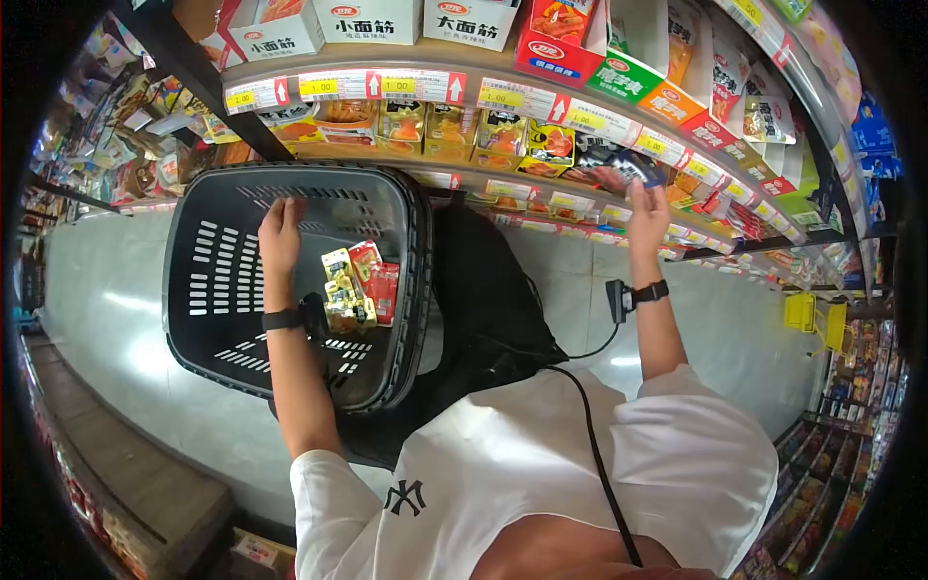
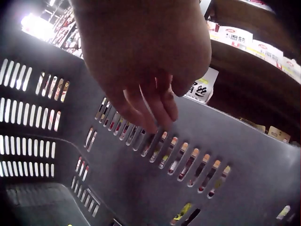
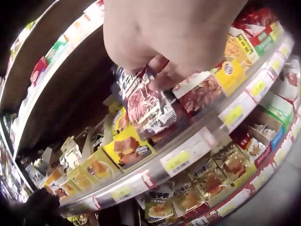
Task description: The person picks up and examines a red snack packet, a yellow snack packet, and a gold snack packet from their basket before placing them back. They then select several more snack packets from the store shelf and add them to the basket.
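My right hand [image 1: 648,215] pinches a dark snack packet [image 3: 148,106] with a picture of reddish food on it. In the right wrist view the packet hangs in front of the shelf boxes, above the price strip. My left hand [image 1: 279,237] is over the black shopping basket [image 1: 418,290], fingers loosely bent with nothing in them. The left wrist view shows those fingers close to the basket's slotted wall [image 2: 141,165]. Inside the basket lie yellow-and-black snack packets [image 1: 340,290] and red packets [image 1: 385,293].
An upper shelf carries white boxes [image 1: 372,21] and coloured snack boxes [image 1: 633,72]. Price labels [image 1: 503,95] line the shelf edges. Yellow boxes [image 3: 126,147] of packets stand on the shelf below the right hand. Grey floor [image 1: 106,290] surrounds the basket.
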The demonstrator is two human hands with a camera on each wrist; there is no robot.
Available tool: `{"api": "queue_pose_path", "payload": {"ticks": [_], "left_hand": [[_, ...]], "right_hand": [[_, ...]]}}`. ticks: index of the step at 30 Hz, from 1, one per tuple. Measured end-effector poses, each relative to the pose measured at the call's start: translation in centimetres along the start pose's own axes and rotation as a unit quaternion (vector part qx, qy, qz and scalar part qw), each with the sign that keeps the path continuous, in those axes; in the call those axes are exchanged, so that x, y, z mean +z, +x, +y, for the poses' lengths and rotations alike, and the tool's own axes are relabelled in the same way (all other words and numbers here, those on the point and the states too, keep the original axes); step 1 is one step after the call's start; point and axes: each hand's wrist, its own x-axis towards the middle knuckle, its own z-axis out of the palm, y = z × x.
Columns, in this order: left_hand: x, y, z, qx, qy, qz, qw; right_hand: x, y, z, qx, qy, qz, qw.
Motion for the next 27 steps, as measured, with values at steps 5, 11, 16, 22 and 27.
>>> {"api": "queue_pose_path", "payload": {"ticks": [5,11,16,22,27], "left_hand": [[0.3,-0.3,0.6,-0.025,0.009,-0.017,1.000],[0.9,0.1,-1.0,-0.022,-0.042,-0.024,0.999],[0.8,0.0,-1.5,-0.017,-0.030,-0.030,0.999],[1.1,-0.3,-0.9,0.001,-0.055,-0.016,0.998],[0.8,-0.7,0.1,0.007,-0.038,-0.009,0.999]], "right_hand": [[1.3,2.9,0.9,-0.010,0.007,0.015,1.000],[3.4,2.0,2.4,-0.053,0.023,0.021,0.998],[2.7,0.1,1.6,-0.199,-0.204,-0.038,0.958],[2.7,-0.3,2.7,-0.175,-0.257,-0.032,0.950],[1.9,-1.1,3.1,-0.159,-0.331,-0.059,0.928]]}}
